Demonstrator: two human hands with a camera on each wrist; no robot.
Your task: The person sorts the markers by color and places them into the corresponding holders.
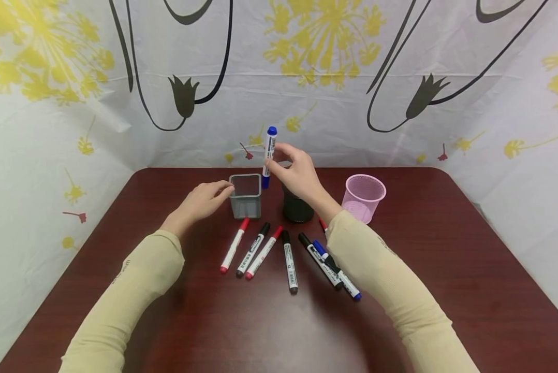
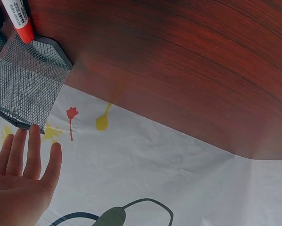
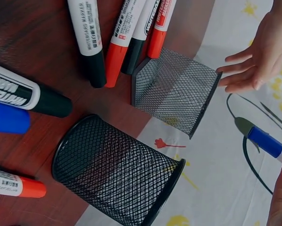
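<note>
Three mesh cups [image 1: 298, 211] behind loose markers [image 1: 290, 264]

"What colour is the table [image 1: 241, 331]?"

"Deep reddish brown, streaked with darker wood grain."

"And the cloth [image 1: 307, 116] behind it?"

"White, printed with yellow starbursts [image 1: 327, 33], dark grey-green tulip heads [image 1: 184, 97] on curling lines, and small red flowers [image 1: 248, 155]."

"The cups?"

"The square cup [image 1: 246, 208] is grey mesh, the round cup [image 3: 117, 169] black mesh, the other one, the pink cup [image 1: 365, 203], a pale rosy mesh."

"Markers?"

"White barrels with dark print. The upright marker [image 1: 269, 147] has blue ends; among the rest I see red markers [image 1: 234, 246], black markers [image 1: 253, 250] and a blue marker [image 1: 349, 285]."

"Sleeves [image 1: 150, 264]?"

"Pale beige, with thin dark lettering."
</note>
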